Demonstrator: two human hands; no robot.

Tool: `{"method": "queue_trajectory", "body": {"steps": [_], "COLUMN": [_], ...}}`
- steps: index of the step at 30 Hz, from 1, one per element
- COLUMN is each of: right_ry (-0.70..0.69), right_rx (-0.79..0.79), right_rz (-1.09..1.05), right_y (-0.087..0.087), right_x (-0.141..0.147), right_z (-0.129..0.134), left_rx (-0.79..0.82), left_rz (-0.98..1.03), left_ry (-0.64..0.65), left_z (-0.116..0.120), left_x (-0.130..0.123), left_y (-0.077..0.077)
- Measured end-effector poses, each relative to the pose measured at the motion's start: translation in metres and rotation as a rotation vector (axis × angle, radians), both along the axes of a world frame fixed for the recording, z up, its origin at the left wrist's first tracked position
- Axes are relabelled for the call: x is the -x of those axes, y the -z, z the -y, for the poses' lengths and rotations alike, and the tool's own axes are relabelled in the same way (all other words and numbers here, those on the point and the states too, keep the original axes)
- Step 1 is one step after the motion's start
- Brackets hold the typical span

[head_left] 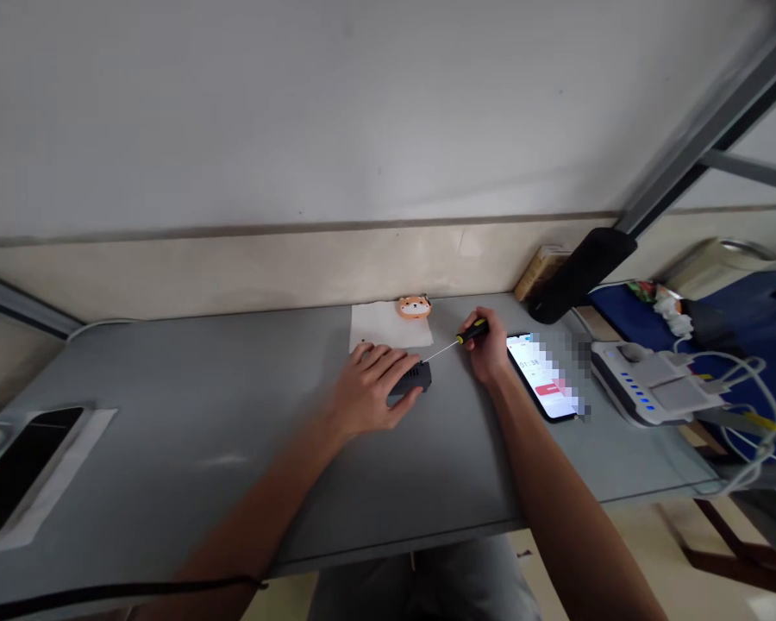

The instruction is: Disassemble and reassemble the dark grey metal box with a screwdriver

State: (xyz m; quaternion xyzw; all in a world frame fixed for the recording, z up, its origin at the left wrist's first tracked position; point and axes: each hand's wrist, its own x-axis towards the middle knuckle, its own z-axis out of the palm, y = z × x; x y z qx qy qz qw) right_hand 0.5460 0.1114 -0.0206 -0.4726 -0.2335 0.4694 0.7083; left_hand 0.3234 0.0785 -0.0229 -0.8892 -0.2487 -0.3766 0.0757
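head view, and it's the right hand (488, 347) with fingers wrapped round the black-and-yellow handle of a screwdriver (472, 332), thin shaft slanting down to the left! its tip sits right at the top edge of a small dark box (418, 376), though whether it's touching, i can't tell. over to the left hand (375, 390): fingers across the box, thumb along the near side, holding it on the grey table (200, 466). just behind, white paper (381, 323) and an orange animal-face case (415, 307). right of the right forearm, a lit phone (536, 379), then a power strip (621, 379) loaded with plugs!
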Motion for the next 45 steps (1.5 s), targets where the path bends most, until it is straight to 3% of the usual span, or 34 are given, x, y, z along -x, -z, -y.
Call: {"method": "queue_trajectory", "body": {"steps": [28, 45], "right_ry": [-0.041, -0.015], "right_rx": [-0.009, -0.004], "right_rz": [0.037, -0.014], "right_y": [0.0046, -0.0028], "right_x": [-0.0012, 0.0008], "right_z": [-0.001, 0.0012], "left_rx": [0.024, 0.002], "left_rz": [-0.02, 0.001], "left_ry": [-0.022, -0.035], "left_z": [-0.0011, -0.0015], "left_x": [-0.0022, -0.0033], "left_y": [0.0073, 0.0093]}}
